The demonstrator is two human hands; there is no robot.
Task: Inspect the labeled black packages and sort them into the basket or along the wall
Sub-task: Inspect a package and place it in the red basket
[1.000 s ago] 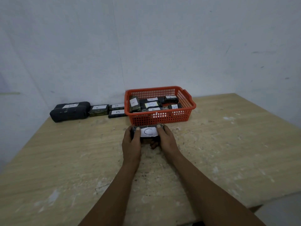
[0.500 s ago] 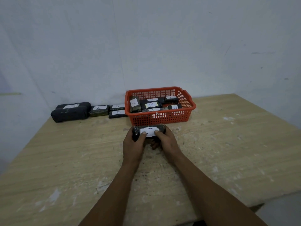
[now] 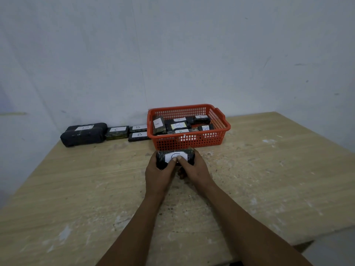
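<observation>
Nearest to us, our left hand (image 3: 159,172) and right hand (image 3: 194,169) grip a black package (image 3: 175,158) between them just above the wooden table (image 3: 269,179), fingers curled round its ends and both thumbs pressed side by side on its white label (image 3: 175,156), marked C. Just beyond it sits the orange basket (image 3: 221,120), holding several labeled black packages, one of them marked A (image 3: 159,124). Left of the basket, along the wall (image 3: 172,54), we see two B packages (image 3: 138,132), a C package (image 3: 117,132) and a larger dark bundle (image 3: 83,134).
</observation>
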